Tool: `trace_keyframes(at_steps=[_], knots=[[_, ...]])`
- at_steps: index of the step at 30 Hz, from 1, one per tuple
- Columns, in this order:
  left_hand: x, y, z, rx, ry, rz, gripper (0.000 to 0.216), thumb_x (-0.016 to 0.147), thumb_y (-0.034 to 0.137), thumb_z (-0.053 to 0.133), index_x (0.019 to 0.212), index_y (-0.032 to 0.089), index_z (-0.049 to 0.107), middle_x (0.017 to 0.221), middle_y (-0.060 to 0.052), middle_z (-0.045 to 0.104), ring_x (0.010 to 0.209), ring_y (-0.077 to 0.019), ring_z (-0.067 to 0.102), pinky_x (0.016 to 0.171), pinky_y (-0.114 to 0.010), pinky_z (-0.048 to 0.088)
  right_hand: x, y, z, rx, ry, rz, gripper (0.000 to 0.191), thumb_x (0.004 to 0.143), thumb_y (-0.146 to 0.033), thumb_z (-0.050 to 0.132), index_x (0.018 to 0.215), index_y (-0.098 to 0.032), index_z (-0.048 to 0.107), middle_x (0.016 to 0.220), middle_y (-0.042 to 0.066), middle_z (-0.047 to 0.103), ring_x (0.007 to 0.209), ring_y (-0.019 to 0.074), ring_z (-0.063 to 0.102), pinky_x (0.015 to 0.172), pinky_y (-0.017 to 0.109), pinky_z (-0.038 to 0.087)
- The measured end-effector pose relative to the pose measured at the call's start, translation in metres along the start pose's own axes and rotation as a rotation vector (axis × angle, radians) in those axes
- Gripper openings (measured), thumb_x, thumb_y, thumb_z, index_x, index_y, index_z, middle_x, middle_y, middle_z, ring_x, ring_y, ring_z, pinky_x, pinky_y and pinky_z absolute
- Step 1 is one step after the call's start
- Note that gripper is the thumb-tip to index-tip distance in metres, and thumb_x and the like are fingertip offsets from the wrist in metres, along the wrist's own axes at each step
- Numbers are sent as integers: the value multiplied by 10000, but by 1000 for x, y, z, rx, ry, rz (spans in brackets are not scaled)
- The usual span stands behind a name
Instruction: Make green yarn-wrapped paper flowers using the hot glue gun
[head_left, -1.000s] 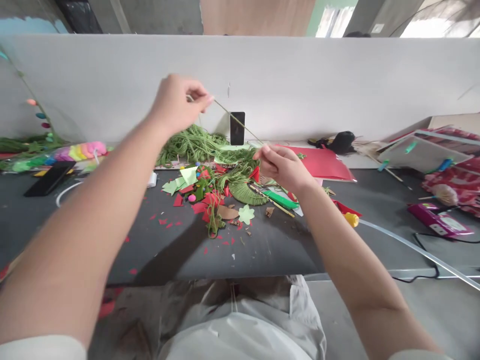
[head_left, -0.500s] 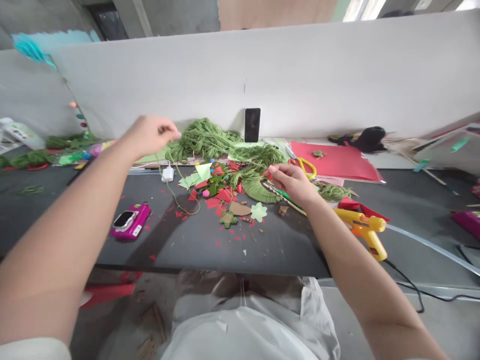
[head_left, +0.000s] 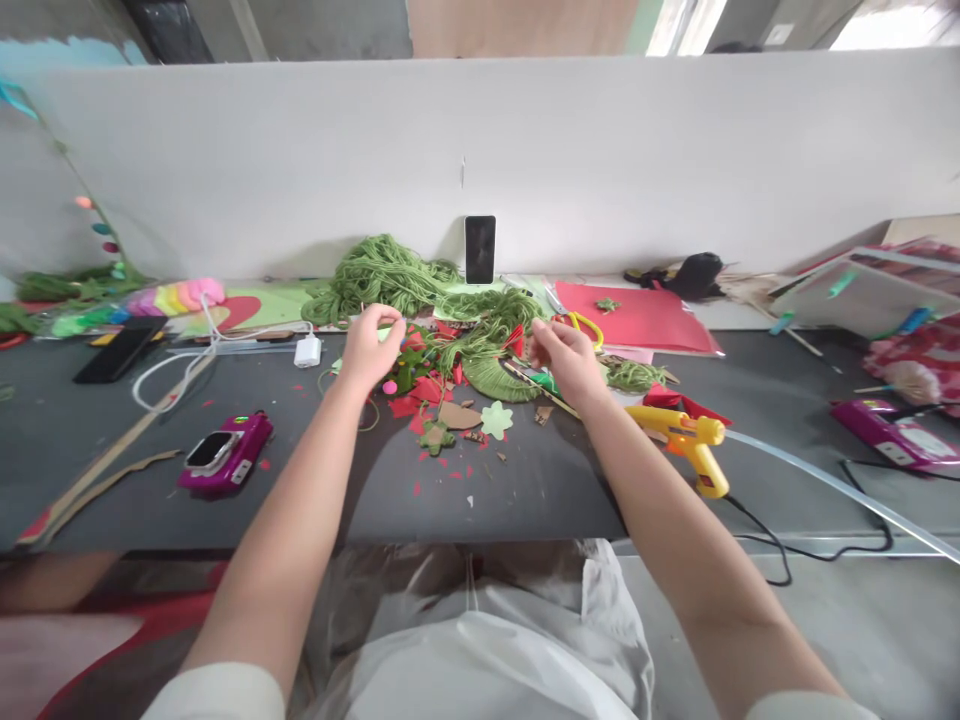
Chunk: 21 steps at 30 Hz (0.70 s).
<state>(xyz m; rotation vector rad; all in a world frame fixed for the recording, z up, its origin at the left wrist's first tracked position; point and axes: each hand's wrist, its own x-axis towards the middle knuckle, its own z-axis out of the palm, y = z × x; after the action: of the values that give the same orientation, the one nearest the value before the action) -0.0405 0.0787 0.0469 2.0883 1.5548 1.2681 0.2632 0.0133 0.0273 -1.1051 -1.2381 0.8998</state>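
Observation:
My left hand [head_left: 369,348] is closed in a pinch over the left side of the craft pile, and a thin strand of green yarn [head_left: 367,428] loops onto the table below it. My right hand [head_left: 568,362] is also pinched, beside a red folded paper piece [head_left: 515,341]; what its fingertips hold is too small to make out. Between the hands lies a crescent wrapped in green yarn [head_left: 499,382], with red paper scraps [head_left: 429,390] to its left. Nearer me are a pale green paper flower [head_left: 496,420], a brown cardboard piece [head_left: 459,416] and a green star-like shape [head_left: 436,437].
A green yarn heap [head_left: 386,275] and upright phone [head_left: 480,250] stand by the partition. Yellow-handled scissors [head_left: 587,325] lie near red paper [head_left: 637,318]. A yellow glue gun [head_left: 686,440] rests beside my right forearm. A purple device [head_left: 226,455] and white charger [head_left: 307,350] lie left.
My left hand has come down and right, from raised above the yarn to the pile. My right hand stays near the crescent. The view has shifted, showing more of the left table.

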Motion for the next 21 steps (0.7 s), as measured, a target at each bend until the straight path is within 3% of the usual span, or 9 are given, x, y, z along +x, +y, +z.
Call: trace_keyframes(at_steps=[1, 4, 6, 8, 10, 13, 17, 21], knots=[[-8, 9, 6, -34, -28, 74, 318, 885, 342, 580, 1131, 169, 682, 1242, -123, 745, 1201, -268, 674, 1102, -419, 500, -4, -2, 4, -30, -68, 4, 552, 846, -733, 690, 696, -209, 600, 576, -19, 540, 501, 103, 443, 510, 266, 384], [-32, 38, 23, -190, -400, 309, 524, 920, 303, 597, 1435, 212, 571, 1442, -119, 669, 1358, -277, 618, 1155, -432, 485, -17, -6, 19, -205, -265, -74, 498, 881, -670, 696, 748, -190, 672, 524, -50, 452, 493, 92, 341, 498, 271, 270], [-46, 52, 34, -232, -567, 329, 563, 928, 332, 637, 1475, 230, 554, 1409, -120, 689, 1282, -285, 670, 1081, -417, 539, -24, -6, 28, -321, -325, -167, 482, 916, -632, 667, 741, -184, 682, 557, -37, 483, 538, 100, 362, 536, 278, 282], [-55, 56, 42, -280, -630, 276, 450, 954, 316, 595, 1393, 224, 620, 1205, -96, 769, 1074, -255, 742, 966, -394, 582, -27, -4, 33, -390, -321, -217, 479, 932, -610, 651, 714, -184, 667, 588, -23, 527, 571, 109, 390, 569, 285, 306], [-60, 53, 44, -330, -642, 209, 307, 986, 315, 536, 1222, 201, 696, 977, -65, 780, 910, -221, 741, 873, -360, 584, -26, 0, 32, -434, -284, -226, 482, 930, -600, 656, 683, -187, 634, 588, -26, 511, 584, 112, 377, 581, 290, 303], [-59, 42, 34, -338, -601, 124, 267, 999, 393, 546, 1022, 182, 708, 825, -40, 725, 776, -186, 684, 754, -310, 550, -21, 3, 22, -488, -271, -225, 478, 940, -583, 636, 674, -190, 585, 589, -38, 450, 595, 113, 343, 585, 294, 292], [-61, 39, 8, -225, -562, 108, 266, 992, 407, 554, 952, 182, 689, 745, -12, 664, 627, -145, 571, 619, -270, 460, -28, -5, 0, -514, -326, -199, 400, 964, -529, 593, 769, -183, 637, 648, -20, 519, 615, 125, 399, 599, 293, 332], [-85, 49, -24, -67, -523, 184, 286, 1012, 434, 558, 931, 212, 718, 842, -22, 736, 670, -154, 601, 648, -277, 455, -75, -18, -30, -626, -216, -117, 352, 988, -489, 592, 798, -199, 653, 643, -15, 561, 606, 136, 440, 598, 296, 352]])
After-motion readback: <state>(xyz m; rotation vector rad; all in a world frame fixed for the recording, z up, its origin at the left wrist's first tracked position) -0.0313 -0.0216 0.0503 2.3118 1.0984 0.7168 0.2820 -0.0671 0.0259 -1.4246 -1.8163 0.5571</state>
